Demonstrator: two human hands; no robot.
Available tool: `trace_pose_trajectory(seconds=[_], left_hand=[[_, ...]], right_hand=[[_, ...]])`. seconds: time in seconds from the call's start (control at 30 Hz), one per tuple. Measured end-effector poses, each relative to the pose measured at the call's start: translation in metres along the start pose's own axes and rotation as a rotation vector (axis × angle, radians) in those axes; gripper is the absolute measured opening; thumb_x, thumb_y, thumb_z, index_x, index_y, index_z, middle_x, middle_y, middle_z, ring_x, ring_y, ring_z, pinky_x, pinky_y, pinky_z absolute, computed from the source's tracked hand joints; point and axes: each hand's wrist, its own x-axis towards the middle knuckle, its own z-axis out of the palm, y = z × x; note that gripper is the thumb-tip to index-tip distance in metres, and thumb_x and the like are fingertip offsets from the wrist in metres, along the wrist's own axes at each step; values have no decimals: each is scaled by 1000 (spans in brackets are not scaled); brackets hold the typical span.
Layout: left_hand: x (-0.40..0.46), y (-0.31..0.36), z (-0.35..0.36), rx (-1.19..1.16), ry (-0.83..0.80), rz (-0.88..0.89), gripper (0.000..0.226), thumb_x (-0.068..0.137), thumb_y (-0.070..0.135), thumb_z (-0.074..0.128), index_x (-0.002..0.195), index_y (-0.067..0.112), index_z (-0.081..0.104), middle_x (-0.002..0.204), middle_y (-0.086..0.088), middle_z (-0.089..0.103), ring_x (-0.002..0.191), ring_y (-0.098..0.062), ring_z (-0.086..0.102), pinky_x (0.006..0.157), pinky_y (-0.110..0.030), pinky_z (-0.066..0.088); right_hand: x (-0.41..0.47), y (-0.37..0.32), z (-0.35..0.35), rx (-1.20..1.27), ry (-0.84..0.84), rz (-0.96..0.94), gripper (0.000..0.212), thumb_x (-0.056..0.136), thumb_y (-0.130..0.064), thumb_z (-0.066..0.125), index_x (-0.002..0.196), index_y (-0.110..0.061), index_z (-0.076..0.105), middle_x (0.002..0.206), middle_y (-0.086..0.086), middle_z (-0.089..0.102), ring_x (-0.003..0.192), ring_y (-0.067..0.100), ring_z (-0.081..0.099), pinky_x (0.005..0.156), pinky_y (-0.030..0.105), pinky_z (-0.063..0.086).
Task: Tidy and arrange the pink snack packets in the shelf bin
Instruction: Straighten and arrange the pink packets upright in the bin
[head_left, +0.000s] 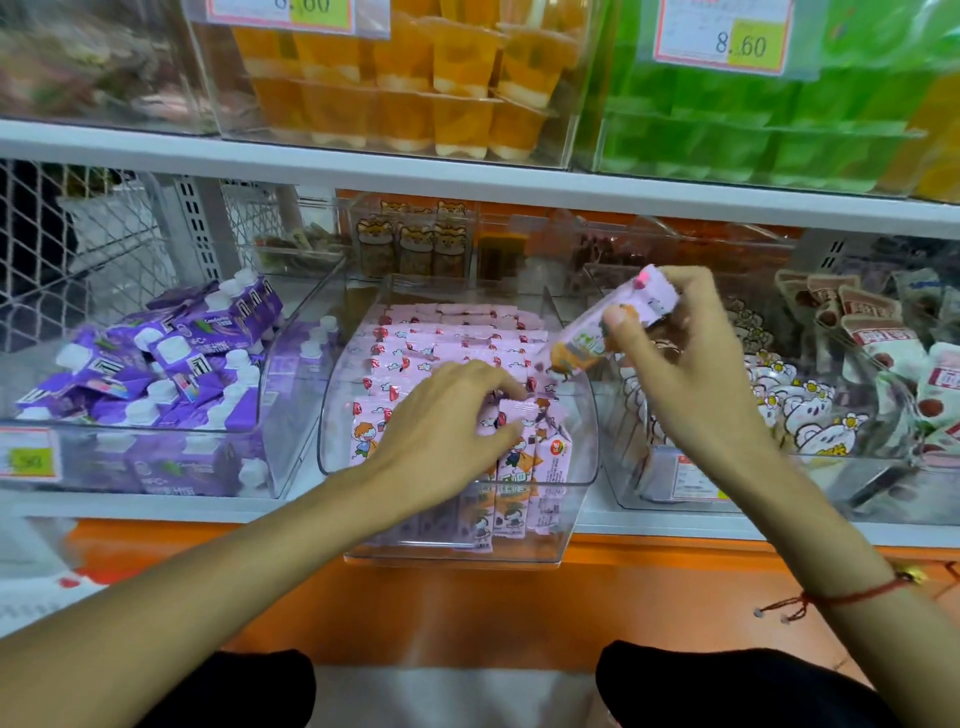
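Pinching one pink printed plastic snack packet (615, 322) betw thumb & fingers, right hand (691, 364) holds it above the clear plastic shelf bin (582, 462). Left hand (447, 421), fingers loosely curled, presses on upright pink packets (441, 338) beneath it in the bin.

Illumination is bright, even and diffuse, apparently from overhead; shadows are soft and faint. The clear bin (457, 478) at centre shows pale reflections along its front rim. Above the bin, the price tag (724, 34) and the upper-shelf goods are softened by blur. To the right of the bin, the raised pink packet (618, 322) is motion-blurred. Wide-angle distortion bows the white shelf edge (467, 176) above the bin.
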Motion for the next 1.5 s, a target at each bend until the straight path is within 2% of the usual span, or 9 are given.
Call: trace_pose_trajectory(seconds=[0.07, 0.23, 0.47, 0.73, 1.03, 1.17, 1.23, 1.33, 1.5], left_hand=[[0, -1, -1, 57, -29, 16, 22, 89, 35, 61, 111, 32, 62, 97, 13, 55, 82, -8, 46, 59, -21, 31], [0, -2, -2, 86, -28, 19, 19, 89, 36, 60, 107, 34, 61, 90, 15, 53, 79, -6, 45, 57, -14, 29], [-1, -1, -2, 88, 18, 45, 25, 87, 38, 62, 111, 33, 62, 105, 13, 60, 97, -8, 49, 68, -23, 30], [18, 14, 1, 137, -115, 201, 28, 91, 43, 56, 116, 33, 63, 115, 14, 56, 104, -9, 38, 83, -25, 31], [29, -2, 1, 15, -221, 372, 16, 94, 41, 54, 98, 28, 62, 103, 13, 59, 100, -9, 43, 88, -30, 38], [29, 5, -6, -299, -24, 256, 15, 96, 34, 51, 98, 22, 60, 106, 11, 61, 106, -10, 51, 95, -31, 40], [30, 15, -15, -542, 119, 192, 8, 98, 25, 52, 96, 21, 59, 105, 4, 65, 102, -9, 59, 94, -27, 45], [30, 25, -24, -779, 292, 35, 5, 96, 24, 55, 93, 24, 57, 97, 5, 70, 92, -3, 64, 82, -22, 51], [22, 25, -23, -1088, 307, -318, 17, 91, 34, 62, 96, 18, 66, 74, 13, 72, 70, 3, 67, 60, -14, 51]], right_hand=[[0, 0, 3, -148, -97, -120, 19, 94, -19, 59, 104, -21, 43, 78, -18, 61, 72, -3, 61, 62, 9, 43], [16, 1, 3, -459, -395, -235, 26, 94, -29, 57, 113, -16, 46, 81, 8, 62, 73, 21, 55, 65, 33, 39], [37, 2, 15, -785, -700, -109, 24, 87, -38, 66, 107, -26, 70, 110, 3, 47, 114, 22, 42, 89, 37, 42], [7, 9, 7, -599, -290, 21, 23, 92, -21, 55, 114, -22, 62, 97, -1, 60, 80, 18, 57, 75, 33, 48], [-12, 18, 4, -191, -338, 279, 23, 97, -17, 51, 119, -16, 59, 94, 6, 66, 64, 16, 61, 50, 9, 39], [-11, 9, 3, -164, -194, 242, 20, 99, -18, 48, 114, -17, 62, 98, -1, 66, 81, 10, 58, 66, 18, 41], [-11, -1, 3, -49, -128, 205, 19, 97, -27, 51, 111, -21, 62, 98, -9, 65, 84, -1, 57, 70, 10, 41], [-14, -14, 8, 65, -240, 200, 40, 85, -45, 59, 119, -25, 59, 104, -11, 62, 90, 0, 57, 74, 9, 45], [-14, -21, 12, 135, -257, 207, 25, 89, -20, 64, 114, -17, 66, 84, -6, 64, 68, 3, 57, 61, 8, 46]])
